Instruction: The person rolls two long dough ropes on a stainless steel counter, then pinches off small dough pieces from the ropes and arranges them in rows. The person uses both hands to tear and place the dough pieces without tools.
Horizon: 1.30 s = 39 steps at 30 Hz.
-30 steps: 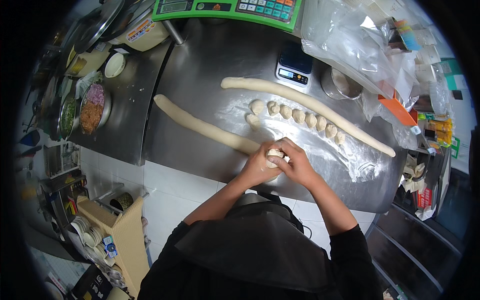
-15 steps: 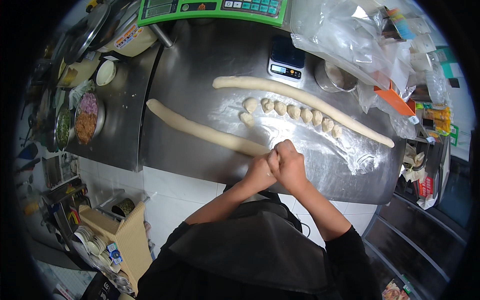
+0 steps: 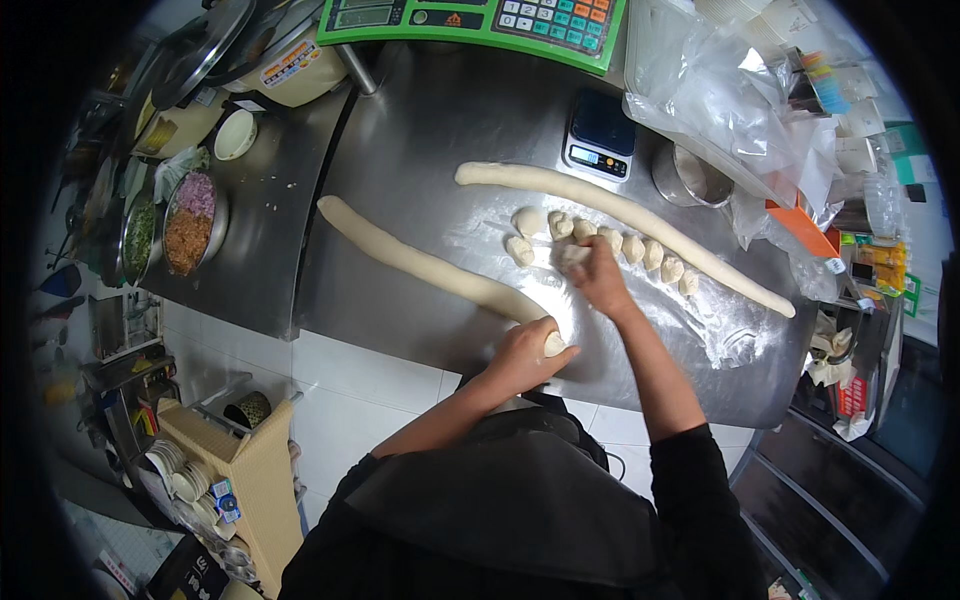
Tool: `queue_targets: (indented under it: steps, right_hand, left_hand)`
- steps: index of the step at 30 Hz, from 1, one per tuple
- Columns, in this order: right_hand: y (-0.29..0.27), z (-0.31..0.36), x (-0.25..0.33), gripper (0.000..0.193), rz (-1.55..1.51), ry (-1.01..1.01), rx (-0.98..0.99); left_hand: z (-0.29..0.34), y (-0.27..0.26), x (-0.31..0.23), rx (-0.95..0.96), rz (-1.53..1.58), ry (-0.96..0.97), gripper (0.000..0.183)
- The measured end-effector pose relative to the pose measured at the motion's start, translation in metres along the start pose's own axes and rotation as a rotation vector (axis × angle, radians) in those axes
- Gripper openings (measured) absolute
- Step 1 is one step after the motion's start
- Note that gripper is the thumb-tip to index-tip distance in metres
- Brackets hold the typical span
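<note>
My left hand (image 3: pixel 520 360) is wrapped round the near end of a long dough rope (image 3: pixel 420 265), and the pale cut end shows between thumb and fingers. The rope slants away to the far left. My right hand (image 3: pixel 602 280) is farther forward, its fingers closed on a small dough piece (image 3: pixel 574 256) just above the floured table. Beside it are several small dough pieces (image 3: pixel 633 249) in a row, with two more dough lumps (image 3: pixel 520 250) at the row's left end. A second dough rope (image 3: pixel 620 208) lies beyond the row.
A small digital scale (image 3: pixel 600 140) and a metal pot (image 3: pixel 690 178) stand behind the far rope. At the back is a green-framed scale (image 3: pixel 470 25); plastic bags (image 3: pixel 710 90) crowd the right. Bowls of chopped filling (image 3: pixel 190 235) sit on the left counter (image 3: pixel 255 215).
My hands were together at the rope's end. The right has moved forward to the row with a dough piece, while the left stays on the rope. The whole view has shifted slightly.
</note>
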State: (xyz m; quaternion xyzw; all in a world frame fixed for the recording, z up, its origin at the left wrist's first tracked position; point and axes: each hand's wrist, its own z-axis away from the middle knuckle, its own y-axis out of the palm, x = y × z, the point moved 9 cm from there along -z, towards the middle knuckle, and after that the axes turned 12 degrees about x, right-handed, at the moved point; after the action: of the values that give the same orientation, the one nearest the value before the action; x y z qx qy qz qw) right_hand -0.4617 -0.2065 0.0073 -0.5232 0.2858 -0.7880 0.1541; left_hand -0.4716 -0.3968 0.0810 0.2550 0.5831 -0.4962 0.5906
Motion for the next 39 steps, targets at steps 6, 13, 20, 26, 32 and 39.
queue_targets:
  steps: [6,13,20,26,32,39]
  right_hand:
    - [0.048,-0.018,0.035,0.037,0.413,0.021,0.006]
    - [0.000,0.037,0.087,0.038,0.277,-0.022,-0.113]
    - [0.003,0.087,0.131,0.026,-0.160,-0.235,0.205]
    - [-0.020,0.100,0.129,0.022,-0.170,-0.307,0.048]
    - [-0.016,0.102,0.127,0.025,-0.023,-0.139,-0.028]
    - [-0.008,0.094,0.152,0.029,0.278,-0.227,-0.148]
  left_hand:
    - [0.008,-0.001,0.018,-0.014,0.040,-0.040,0.052]
    - [0.005,-0.018,0.039,-0.171,0.145,-0.098,0.107]
    - [-0.015,-0.008,0.016,-0.064,0.138,0.119,0.112]
    - [-0.022,0.010,0.011,0.142,0.191,0.014,0.048]
    - [-0.026,0.023,0.019,0.139,0.126,0.004,0.048]
    - [-0.024,0.025,0.014,0.077,-0.047,0.053,0.040]
